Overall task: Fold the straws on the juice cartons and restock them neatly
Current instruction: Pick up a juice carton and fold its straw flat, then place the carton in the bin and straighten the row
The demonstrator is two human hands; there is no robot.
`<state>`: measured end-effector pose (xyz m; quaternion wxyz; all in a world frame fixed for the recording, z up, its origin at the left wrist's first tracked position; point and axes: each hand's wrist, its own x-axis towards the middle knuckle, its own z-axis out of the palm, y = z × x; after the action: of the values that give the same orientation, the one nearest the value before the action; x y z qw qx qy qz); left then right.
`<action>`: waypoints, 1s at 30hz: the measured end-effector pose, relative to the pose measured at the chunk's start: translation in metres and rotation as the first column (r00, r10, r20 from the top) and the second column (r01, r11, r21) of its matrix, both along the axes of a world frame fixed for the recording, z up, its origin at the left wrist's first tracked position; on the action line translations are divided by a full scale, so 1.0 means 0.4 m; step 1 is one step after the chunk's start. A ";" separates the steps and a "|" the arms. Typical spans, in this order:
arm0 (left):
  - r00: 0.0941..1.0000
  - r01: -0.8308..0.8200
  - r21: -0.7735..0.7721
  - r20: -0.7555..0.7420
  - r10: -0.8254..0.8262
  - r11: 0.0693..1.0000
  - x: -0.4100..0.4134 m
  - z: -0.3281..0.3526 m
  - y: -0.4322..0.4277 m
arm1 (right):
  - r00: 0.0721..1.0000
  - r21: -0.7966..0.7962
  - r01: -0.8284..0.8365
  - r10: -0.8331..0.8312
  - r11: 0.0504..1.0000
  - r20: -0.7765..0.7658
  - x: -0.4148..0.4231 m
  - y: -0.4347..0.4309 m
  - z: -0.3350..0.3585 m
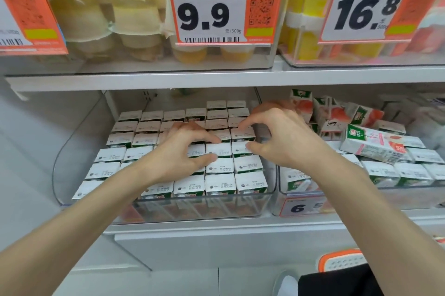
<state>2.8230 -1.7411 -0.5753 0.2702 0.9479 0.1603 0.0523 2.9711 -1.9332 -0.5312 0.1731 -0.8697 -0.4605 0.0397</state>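
Shelf bin (192, 209) packed tight: my left hand (183, 148) pinches one carton (219, 150), right hand (279, 136) half-curled beside it, grip unclear; I'd seat it flush.

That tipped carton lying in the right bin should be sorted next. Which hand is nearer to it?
Right. The right hand pinches packed cartons just left of the tipped carton; the left hand pinches them farther left.
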 end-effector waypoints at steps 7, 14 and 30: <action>0.993 0.016 -0.018 0.117 -0.014 1.000 0.058 -0.009 -0.048 | 0.998 0.073 -0.005 0.010 0.997 -0.066 0.008 -0.010 0.004; 0.985 0.164 0.210 -0.092 -0.147 0.964 0.127 0.051 -0.033 | 0.997 0.069 -0.015 0.020 0.998 -0.070 0.010 -0.016 0.004; 0.992 0.124 0.019 0.024 -0.124 0.992 0.155 0.133 -0.004 | 0.996 0.056 -0.023 0.028 0.998 -0.088 0.006 -0.033 0.018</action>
<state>2.8849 -1.7425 -0.5220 0.2666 0.9577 0.0971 0.0486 2.9737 -1.9465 -0.5239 0.2167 -0.8561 -0.4642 0.0675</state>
